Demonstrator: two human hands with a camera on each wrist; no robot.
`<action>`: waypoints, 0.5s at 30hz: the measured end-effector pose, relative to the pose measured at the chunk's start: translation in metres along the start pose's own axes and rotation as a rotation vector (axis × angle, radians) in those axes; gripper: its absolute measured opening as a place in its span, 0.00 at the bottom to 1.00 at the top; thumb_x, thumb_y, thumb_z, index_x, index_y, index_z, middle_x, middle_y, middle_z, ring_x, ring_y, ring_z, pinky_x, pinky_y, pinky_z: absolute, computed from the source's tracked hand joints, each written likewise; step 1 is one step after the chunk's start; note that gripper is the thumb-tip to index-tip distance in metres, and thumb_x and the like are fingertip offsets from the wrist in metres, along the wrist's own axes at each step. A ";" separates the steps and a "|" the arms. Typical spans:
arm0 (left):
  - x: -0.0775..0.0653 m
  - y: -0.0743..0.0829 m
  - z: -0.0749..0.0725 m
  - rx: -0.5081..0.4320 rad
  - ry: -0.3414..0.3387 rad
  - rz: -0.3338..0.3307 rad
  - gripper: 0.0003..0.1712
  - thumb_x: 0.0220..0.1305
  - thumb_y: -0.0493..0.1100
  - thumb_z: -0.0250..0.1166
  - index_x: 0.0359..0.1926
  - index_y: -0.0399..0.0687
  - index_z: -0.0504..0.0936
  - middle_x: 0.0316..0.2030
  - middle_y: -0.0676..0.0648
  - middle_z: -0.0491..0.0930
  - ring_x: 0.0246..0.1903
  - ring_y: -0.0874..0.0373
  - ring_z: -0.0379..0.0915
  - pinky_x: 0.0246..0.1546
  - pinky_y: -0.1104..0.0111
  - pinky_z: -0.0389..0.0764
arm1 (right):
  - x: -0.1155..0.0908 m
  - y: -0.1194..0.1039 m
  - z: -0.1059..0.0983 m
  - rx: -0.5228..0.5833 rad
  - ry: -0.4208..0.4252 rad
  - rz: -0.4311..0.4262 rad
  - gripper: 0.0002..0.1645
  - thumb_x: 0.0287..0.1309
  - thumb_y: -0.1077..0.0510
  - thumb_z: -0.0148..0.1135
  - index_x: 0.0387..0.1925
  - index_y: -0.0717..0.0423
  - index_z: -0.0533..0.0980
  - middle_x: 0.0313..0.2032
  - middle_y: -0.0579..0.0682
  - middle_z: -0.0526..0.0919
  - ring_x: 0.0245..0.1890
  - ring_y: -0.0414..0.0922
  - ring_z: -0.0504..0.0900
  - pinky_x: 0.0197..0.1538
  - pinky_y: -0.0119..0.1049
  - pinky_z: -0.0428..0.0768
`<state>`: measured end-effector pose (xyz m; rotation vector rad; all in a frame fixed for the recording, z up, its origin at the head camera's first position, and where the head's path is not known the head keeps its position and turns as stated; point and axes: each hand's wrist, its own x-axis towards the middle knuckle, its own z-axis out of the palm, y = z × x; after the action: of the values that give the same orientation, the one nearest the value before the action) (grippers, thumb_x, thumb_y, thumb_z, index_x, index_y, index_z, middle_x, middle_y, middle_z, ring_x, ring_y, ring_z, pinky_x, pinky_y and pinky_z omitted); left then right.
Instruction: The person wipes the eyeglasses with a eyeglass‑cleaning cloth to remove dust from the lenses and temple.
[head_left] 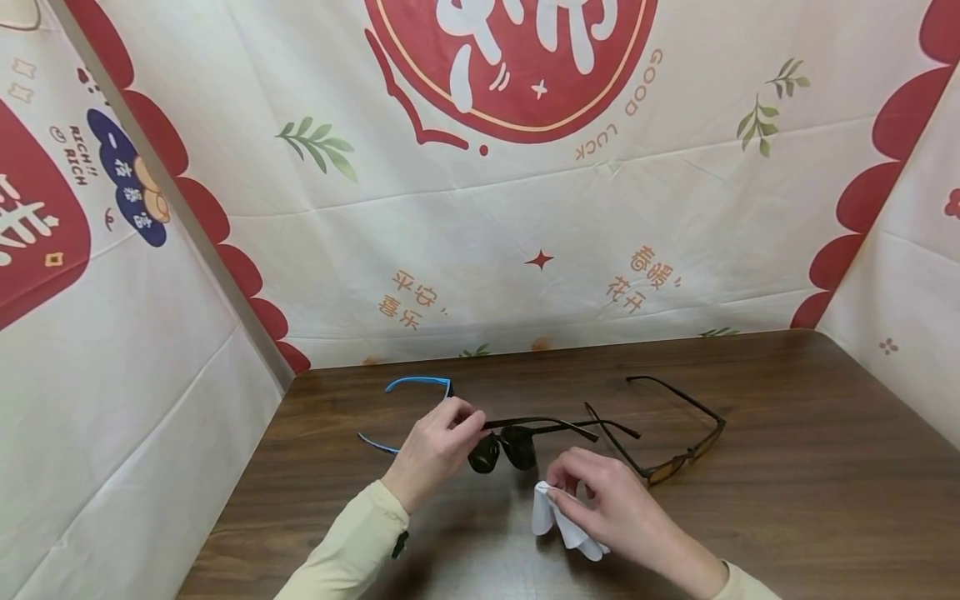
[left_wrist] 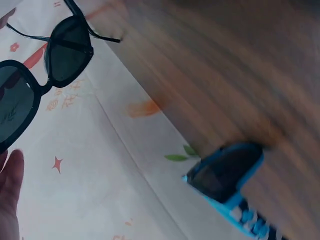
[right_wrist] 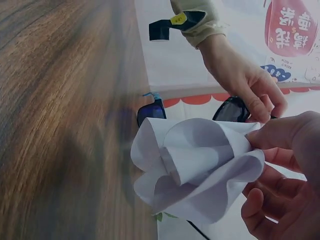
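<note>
My left hand [head_left: 441, 442] grips black sunglasses [head_left: 517, 447] at one side of the frame, holding them above the table with both temples extended to the right. Their dark lenses show large at the upper left of the left wrist view, with part of a finger below. Close by on the right, my right hand [head_left: 611, 498] pinches a white cloth [right_wrist: 200, 167] between thumb and fingers. The cloth hangs in loose folds, a short way from the lenses. Blue-framed sunglasses [left_wrist: 225, 172] lie behind my left hand, which hides much of them in the head view.
Black-framed glasses with amber lenses [head_left: 669, 471] lie on the right of the brown wooden table [head_left: 810, 467], temples spread. One temple overlaps the held sunglasses in the head view. A white printed curtain [head_left: 480, 225] stands behind the table and at both sides.
</note>
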<state>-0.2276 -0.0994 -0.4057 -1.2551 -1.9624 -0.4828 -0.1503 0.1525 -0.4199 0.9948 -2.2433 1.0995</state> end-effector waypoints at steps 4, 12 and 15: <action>0.002 -0.002 0.000 0.119 0.006 0.073 0.03 0.68 0.41 0.61 0.37 0.46 0.77 0.31 0.50 0.72 0.27 0.59 0.68 0.30 0.70 0.70 | -0.001 0.000 0.000 0.002 -0.007 0.011 0.09 0.55 0.61 0.69 0.32 0.46 0.76 0.29 0.32 0.73 0.26 0.29 0.72 0.23 0.23 0.69; 0.001 -0.006 0.002 0.283 0.038 0.158 0.11 0.70 0.38 0.50 0.30 0.40 0.74 0.23 0.49 0.67 0.21 0.58 0.64 0.24 0.71 0.70 | -0.003 0.001 0.001 0.009 -0.018 0.013 0.07 0.56 0.60 0.68 0.33 0.46 0.77 0.29 0.32 0.74 0.26 0.29 0.72 0.23 0.23 0.70; 0.003 -0.007 0.002 0.372 0.063 0.217 0.10 0.66 0.36 0.50 0.28 0.40 0.74 0.22 0.49 0.68 0.20 0.58 0.65 0.22 0.71 0.69 | -0.004 0.002 0.002 0.006 -0.019 0.012 0.09 0.55 0.61 0.68 0.33 0.45 0.76 0.29 0.32 0.74 0.26 0.29 0.72 0.24 0.22 0.69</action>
<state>-0.2354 -0.0998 -0.4039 -1.1765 -1.7380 -0.0436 -0.1496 0.1536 -0.4241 0.9993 -2.2654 1.1074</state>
